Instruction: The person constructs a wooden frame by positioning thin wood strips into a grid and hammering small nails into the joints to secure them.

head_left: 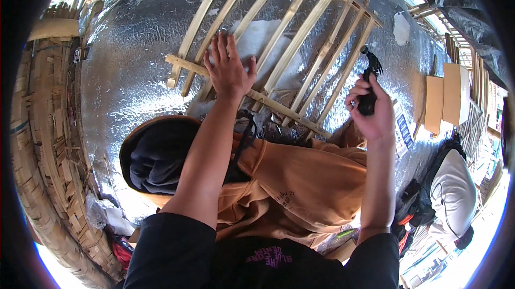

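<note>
A rack of pale bamboo slats lies on a silvery foil sheet, its slats crossing a near rail and a far rail. My left hand rests with fingers spread on the left part of the rack, over the near rail. To the right of the slats, my right hand is closed round the dark handle of a claw hammer. The hammer's head points away from me, raised near the outermost right slat. Whether it touches the wood, I cannot tell.
A brown hooded jacket with dark lining lies between me and the rack. Woven bamboo wall stands at the left. On the right are cardboard pieces and a person in a white shirt. The foil sheet spreads underneath.
</note>
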Tool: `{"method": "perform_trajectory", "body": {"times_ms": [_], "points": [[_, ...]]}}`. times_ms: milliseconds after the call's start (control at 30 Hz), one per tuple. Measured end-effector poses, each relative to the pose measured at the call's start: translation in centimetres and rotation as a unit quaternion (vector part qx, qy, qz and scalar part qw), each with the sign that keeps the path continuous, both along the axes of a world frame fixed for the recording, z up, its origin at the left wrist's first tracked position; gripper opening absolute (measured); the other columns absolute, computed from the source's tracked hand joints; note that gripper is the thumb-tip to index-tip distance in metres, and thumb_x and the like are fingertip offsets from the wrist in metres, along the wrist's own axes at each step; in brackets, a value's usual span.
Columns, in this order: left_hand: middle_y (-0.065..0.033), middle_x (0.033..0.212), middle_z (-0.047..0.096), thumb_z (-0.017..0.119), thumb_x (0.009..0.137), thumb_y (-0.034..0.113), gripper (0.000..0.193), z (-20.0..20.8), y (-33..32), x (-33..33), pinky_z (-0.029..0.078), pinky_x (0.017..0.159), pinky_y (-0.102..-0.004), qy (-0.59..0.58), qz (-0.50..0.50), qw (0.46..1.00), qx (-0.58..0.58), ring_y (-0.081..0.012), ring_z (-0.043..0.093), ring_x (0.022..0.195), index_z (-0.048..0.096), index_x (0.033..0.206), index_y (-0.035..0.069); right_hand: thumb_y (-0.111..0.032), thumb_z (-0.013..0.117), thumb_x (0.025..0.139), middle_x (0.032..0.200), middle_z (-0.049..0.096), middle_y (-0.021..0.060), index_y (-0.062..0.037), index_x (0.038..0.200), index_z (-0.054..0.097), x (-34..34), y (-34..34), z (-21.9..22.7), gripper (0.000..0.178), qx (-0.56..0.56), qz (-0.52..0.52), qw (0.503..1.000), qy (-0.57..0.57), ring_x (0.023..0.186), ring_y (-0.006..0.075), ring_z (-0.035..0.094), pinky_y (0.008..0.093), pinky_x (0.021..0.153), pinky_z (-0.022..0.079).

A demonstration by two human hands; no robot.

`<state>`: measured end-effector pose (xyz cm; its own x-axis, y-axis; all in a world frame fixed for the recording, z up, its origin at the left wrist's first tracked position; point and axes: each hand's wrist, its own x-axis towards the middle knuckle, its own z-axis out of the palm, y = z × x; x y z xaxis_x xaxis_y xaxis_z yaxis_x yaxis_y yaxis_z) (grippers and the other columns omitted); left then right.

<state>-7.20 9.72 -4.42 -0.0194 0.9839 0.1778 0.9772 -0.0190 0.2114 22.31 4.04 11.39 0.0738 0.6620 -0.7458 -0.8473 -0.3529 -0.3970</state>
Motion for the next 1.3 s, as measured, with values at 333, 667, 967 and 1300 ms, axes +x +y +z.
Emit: {"method": "perform_trajectory", "body": {"times_ms": [333,667,967,1300], "points": [[-0.0191,0.153,0.038,0.063,0.087,0.046,0.078,-0.8,-0.1,0.0,0.024,0.114,-0.0585,-0.009,-0.017,0.998,0.065,-0.0370,0.035,0.143,0.037,0.148,0.005,-0.016,0.069,0.090,0.093,0.070,0.0228,-0.0054,0.120,0.060,-7.3,-2.9,-5.4,0.033,0.235,0.512,0.479,-0.673,0.089,0.0402,0.071,0.0472,0.077,0.057],[-0.0206,0.151,0.041,0.062,0.086,0.048,0.079,-1.4,0.1,-0.3,0.025,0.113,-0.0582,-0.006,-0.017,0.996,0.089,-0.0377,0.037,0.141,0.036,0.148,0.006,-0.013,0.067,0.091,0.092,0.067,0.0178,-0.0033,0.114,0.053,-9.7,-3.7,-4.3,0.028,0.326,0.450,0.479,-0.679,0.086,0.0391,0.070,0.0489,0.074,0.057],[-0.0203,0.150,0.043,0.063,0.085,0.047,0.076,-1.1,0.1,-0.2,0.024,0.115,-0.0567,-0.018,-0.008,0.995,0.094,-0.0362,0.038,0.140,0.041,0.145,0.004,-0.016,0.059,0.098,0.095,0.068,0.0239,-0.0019,0.127,0.050,-7.5,-2.5,-5.6,0.034,0.197,0.543,0.436,-0.690,0.091,0.0437,0.069,0.0530,0.079,0.055],[-0.0195,0.151,0.042,0.062,0.085,0.049,0.078,-1.2,0.0,-0.5,0.023,0.116,-0.0562,-0.022,-0.001,0.997,0.078,-0.0352,0.036,0.143,0.039,0.147,0.006,-0.018,0.058,0.098,0.089,0.069,0.0273,-0.0019,0.126,0.052,-7.3,-2.8,-6.8,0.033,0.194,0.577,0.419,-0.673,0.092,0.0464,0.067,0.0557,0.081,0.053]]}}
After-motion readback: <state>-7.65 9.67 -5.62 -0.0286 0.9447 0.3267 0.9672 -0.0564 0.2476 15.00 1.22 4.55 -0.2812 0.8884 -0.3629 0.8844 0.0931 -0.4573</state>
